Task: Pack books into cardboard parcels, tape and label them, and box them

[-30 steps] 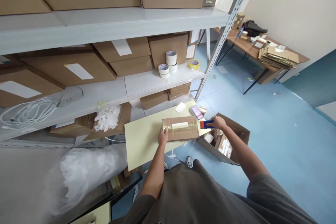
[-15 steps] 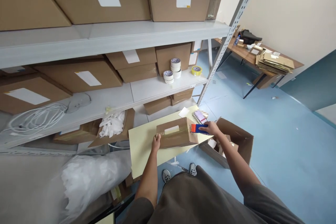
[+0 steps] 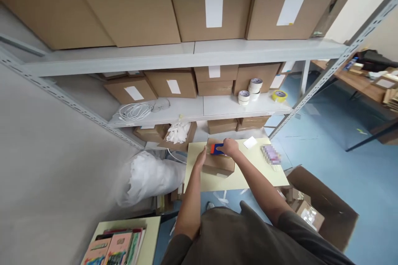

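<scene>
A brown cardboard box rests on the pale yellow tabletop, its side facing me. At its far left edge, my left hand grips the cardboard. My right hand is closed round a blue and orange tape dispenser, held against the top of the box near the left fingers. Whether tape is coming off it is too small to make out. To the right lie a white card and a blurred-out purple item.
A shelving rack full of cartons stands ahead, with white tape rolls and a yellow tape roll. An open carton of small boxes sits at right. Left are a bulky plastic bag and books.
The box has been turned on the table. The tape dispenser has moved left, from the box's right end to its top near my left hand. My view has swung left.
</scene>
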A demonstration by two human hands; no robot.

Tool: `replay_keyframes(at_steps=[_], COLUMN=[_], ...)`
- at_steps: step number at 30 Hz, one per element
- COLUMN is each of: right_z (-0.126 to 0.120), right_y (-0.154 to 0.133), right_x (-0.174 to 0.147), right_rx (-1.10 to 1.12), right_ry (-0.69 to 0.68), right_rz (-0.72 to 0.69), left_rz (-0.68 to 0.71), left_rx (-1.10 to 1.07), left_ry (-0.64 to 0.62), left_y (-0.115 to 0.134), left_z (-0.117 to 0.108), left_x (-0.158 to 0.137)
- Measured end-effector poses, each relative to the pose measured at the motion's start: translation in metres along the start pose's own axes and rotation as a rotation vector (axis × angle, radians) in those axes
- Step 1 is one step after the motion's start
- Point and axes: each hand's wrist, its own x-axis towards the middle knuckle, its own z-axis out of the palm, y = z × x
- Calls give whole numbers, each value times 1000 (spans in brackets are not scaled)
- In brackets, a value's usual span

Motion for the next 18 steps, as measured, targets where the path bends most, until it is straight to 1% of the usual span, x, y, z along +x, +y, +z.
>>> replay_keyframes(at_steps=[2,5,7,9,11,12,16,18], right_z=[5,10,10,9,5,2,-11,-15], right_y=[-7,-4,4,19,48,68,172,220], right_x=[5,8,7,6,5,3,-12,-24], right_rx=[6,3,9,26,39,39,19,-13], right_ry=[-15,-24,-30,-33,-36,-33,-10,23], right_rz=[-14,-29,-50,-71,-69,-52,82,192], left_rz=[-37,-35,-1,40,54,49,18,19], left_rx=[-11,52,118,192,265,297,360,374], left_ry=[-8,6,35,62,79,85,94,90], left_y=[-8,-12,-9,-4,0,2,3,4], left_z=[-4,2,10,19,26,28,31,30], left_x=[-8,-17,-20,-21,-20,-19,-16,-13])
